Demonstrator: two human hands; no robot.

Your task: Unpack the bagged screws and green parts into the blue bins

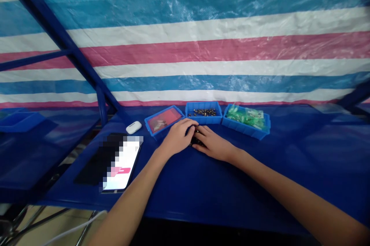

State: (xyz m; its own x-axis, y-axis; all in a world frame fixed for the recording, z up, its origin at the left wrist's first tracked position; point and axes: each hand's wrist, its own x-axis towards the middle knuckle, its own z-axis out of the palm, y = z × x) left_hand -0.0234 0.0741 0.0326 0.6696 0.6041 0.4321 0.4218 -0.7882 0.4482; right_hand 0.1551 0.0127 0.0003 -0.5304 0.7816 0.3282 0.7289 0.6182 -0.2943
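Both hands meet over a small pile of dark metal pieces [197,142] on the blue tabletop, in front of the middle bin. My left hand [179,135] curves around the pile's far left side, with a gap between thumb and fingers. My right hand [213,144] lies low over its right side, fingers stretched out and slightly apart. The hands cover much of the pile, so the exact kind of piece is unclear. Just beyond them, the middle blue bin [204,120] contains many small brass-and-dark metal pieces [206,112].
A left blue bin [150,128] holds a pinkish-red sheet and small pale pieces; a right one [245,127] holds green plastic packets [244,115]. A white earbud case [133,127] and lit tablet [127,165] lie left. A blue frame post [62,36] slants before the striped sheeting [214,49].
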